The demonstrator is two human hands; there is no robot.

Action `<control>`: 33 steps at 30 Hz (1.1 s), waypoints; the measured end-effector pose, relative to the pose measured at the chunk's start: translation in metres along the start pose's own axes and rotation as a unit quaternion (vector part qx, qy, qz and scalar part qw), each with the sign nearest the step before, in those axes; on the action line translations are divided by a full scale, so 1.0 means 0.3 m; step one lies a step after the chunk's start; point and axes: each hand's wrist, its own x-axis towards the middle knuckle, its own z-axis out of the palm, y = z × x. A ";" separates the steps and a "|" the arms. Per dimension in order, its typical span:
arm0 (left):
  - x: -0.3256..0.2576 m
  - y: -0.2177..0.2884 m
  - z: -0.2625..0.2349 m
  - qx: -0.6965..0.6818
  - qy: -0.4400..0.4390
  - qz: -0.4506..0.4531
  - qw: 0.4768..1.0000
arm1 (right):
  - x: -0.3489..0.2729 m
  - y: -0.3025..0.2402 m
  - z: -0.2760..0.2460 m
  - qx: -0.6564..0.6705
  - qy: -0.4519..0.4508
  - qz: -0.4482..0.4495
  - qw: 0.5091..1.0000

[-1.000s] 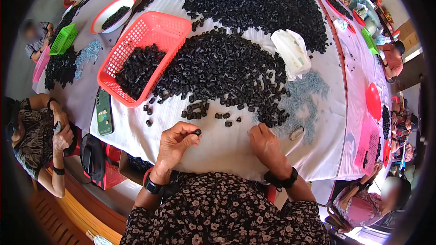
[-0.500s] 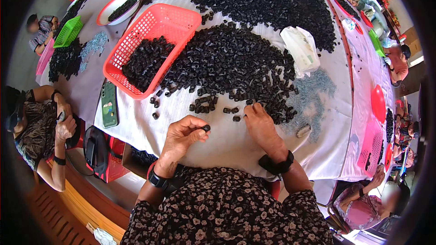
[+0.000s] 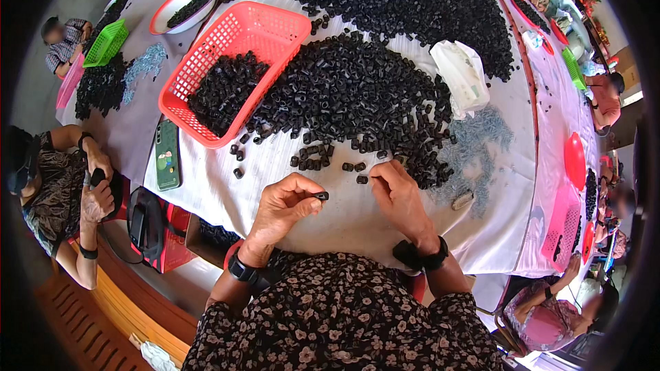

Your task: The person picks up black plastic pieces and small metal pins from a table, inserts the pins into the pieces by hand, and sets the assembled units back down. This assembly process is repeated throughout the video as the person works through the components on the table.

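Observation:
My left hand (image 3: 280,207) pinches a small black plastic piece (image 3: 322,196) between thumb and fingertips, above the white cloth. A hole shows in the piece. Facing it, my right hand (image 3: 404,200) has its thumb and fingers drawn together; anything between them is too small to make out. Just beyond my hands, a few loose black pieces (image 3: 354,167) lie at the near edge of a large pile of similar black pieces (image 3: 357,89). Right of that pile, small clear bluish pieces (image 3: 474,154) are scattered on the cloth.
A red plastic basket (image 3: 292,22) partly filled with black pieces stands at the left, beside a green phone (image 3: 167,158). A white packet (image 3: 459,77) lies right of the pile. Another black heap (image 3: 405,0) spreads farther back. Co-workers sit on both sides, one person (image 3: 58,185) close on my left.
My right hand has drawn back from the pile's edge toward me. My left hand, still pinching the black piece, has turned so its hole shows. The whole view has shifted slightly.

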 end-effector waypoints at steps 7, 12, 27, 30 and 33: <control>0.009 0.000 0.014 -0.010 -0.005 0.002 1.000 | 0.003 -0.071 0.014 0.129 -0.012 0.058 0.990; 0.010 -0.004 0.022 -0.009 0.011 -0.015 1.000 | -0.019 -0.056 0.042 0.246 -0.039 0.131 0.960; 0.015 -0.008 0.044 -0.013 0.014 0.063 0.998 | -0.037 -0.078 0.071 0.353 -0.081 0.165 0.917; 0.011 -0.019 0.036 0.035 0.029 0.045 0.998 | -0.038 -0.078 0.070 0.360 -0.078 0.169 0.914; 0.007 -0.017 0.034 0.044 0.024 0.036 0.998 | -0.038 -0.082 0.066 0.359 -0.072 0.170 0.915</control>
